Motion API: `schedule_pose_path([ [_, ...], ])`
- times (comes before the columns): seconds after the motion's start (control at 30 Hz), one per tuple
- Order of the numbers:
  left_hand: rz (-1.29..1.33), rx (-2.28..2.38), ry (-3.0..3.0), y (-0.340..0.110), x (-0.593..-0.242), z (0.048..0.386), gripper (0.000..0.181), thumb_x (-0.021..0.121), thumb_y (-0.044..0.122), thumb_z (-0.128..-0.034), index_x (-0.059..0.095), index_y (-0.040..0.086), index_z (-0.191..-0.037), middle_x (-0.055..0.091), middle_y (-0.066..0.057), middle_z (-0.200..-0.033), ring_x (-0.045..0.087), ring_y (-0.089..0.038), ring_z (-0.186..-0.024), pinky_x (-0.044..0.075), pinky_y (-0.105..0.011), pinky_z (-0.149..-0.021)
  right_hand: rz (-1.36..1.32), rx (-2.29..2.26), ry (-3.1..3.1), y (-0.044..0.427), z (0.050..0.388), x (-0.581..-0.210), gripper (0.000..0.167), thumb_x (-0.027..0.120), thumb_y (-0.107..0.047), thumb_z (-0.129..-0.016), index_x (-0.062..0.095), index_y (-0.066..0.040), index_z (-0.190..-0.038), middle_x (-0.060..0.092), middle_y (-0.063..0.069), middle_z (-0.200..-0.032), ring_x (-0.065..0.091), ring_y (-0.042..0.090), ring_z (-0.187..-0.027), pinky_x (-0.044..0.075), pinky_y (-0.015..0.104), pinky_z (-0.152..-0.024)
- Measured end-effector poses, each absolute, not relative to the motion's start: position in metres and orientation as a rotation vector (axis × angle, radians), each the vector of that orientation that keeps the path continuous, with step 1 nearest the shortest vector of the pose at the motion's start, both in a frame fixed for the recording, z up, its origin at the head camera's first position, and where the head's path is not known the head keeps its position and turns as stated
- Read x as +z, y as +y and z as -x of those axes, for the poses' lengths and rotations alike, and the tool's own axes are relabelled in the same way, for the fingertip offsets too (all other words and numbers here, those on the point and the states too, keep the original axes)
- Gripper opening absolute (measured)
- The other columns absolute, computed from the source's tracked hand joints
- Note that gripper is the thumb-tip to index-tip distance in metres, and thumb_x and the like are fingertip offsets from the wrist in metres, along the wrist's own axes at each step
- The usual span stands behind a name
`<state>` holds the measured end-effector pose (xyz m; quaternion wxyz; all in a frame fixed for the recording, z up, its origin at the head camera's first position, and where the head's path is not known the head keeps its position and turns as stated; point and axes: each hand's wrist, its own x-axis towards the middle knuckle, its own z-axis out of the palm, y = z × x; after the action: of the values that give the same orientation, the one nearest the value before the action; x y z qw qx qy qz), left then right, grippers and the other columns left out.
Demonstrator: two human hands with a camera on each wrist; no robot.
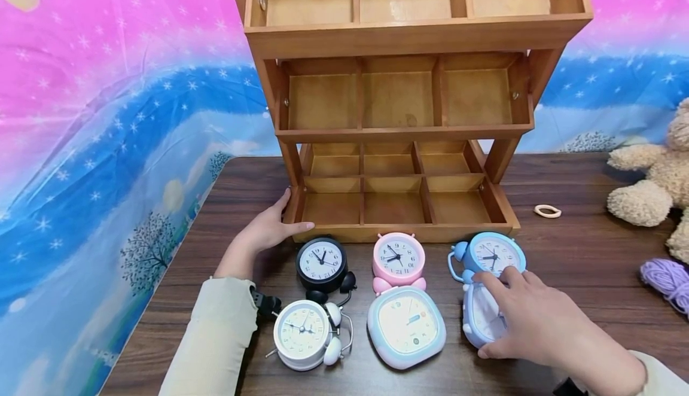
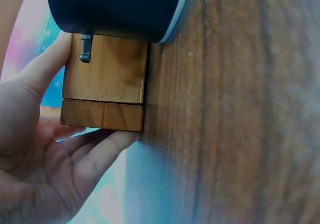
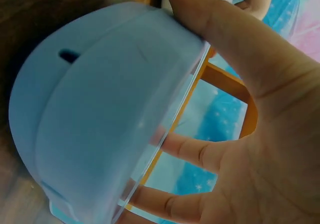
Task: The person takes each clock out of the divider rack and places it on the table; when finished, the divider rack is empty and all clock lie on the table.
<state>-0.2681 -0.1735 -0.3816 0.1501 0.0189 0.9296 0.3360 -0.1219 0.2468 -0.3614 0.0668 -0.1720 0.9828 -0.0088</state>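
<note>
My left hand grips the lower left front corner of the wooden shelf, thumb over the front and fingers round the side. My right hand spans a light blue alarm clock, thumb at its near edge and fingers across its far side; part of its face is hidden. Just beyond lies a blue twin-bell alarm clock. A pink alarm clock and a rounded square clock lie in the middle. Near my left wrist are a black alarm clock and a white twin-bell alarm clock.
The shelf's tiers have divided compartments and stand behind the clocks. A small pale ring lies right of the shelf. A plush toy and a purple yarn bundle are at the far right. A patterned cloth hangs behind the table.
</note>
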Motion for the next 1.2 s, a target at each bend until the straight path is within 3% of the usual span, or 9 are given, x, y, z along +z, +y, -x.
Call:
schedule_pose_path([
  [0.33, -0.079, 0.974, 2.662, -0.171, -0.382, 0.268, 0.105, 0.065, 0.053, -0.0918, -0.005, 0.016, -0.16, 0.015, -0.025, -0.162, 0.022, -0.046, -0.145, 0.023, -0.061, -0.114, 0.547, 0.008, 3.037, 0.249, 0.118, -0.37, 0.107, 0.077, -0.082, -0.05, 0.057, -0.017, -0.133, 0.06, 0.017, -0.108, 0.062, 0.036, -0.091, 0.051, 0.056, -0.071],
  [0.9, -0.09, 0.956, 2.653, -0.172, -0.379, 0.27, 0.104, 0.065, 0.052, -0.0925, -0.006, 0.014, -0.16, 0.013, -0.026, -0.162, 0.021, -0.047, -0.145, 0.022, -0.061, -0.114, 0.517, -0.038, 3.03, 0.246, 0.113, -0.373, 0.107, 0.076, -0.08, -0.055, 0.055, -0.017, -0.14, 0.056, 0.017, -0.106, 0.058, 0.03, -0.09, 0.052, 0.052, -0.069],
  [1.2, -0.058, 0.945, 2.66, -0.174, -0.377, 0.265, 0.102, 0.064, 0.05, -0.0943, -0.005, 0.009, -0.159, 0.014, -0.027, -0.161, 0.022, -0.047, -0.144, 0.023, -0.06, -0.114, 0.539, 0.013, 3.068, 0.242, 0.111, -0.375, 0.107, 0.071, -0.084, -0.057, 0.055, -0.022, -0.143, 0.053, 0.013, -0.106, 0.053, 0.027, -0.088, 0.048, 0.048, -0.065],
])
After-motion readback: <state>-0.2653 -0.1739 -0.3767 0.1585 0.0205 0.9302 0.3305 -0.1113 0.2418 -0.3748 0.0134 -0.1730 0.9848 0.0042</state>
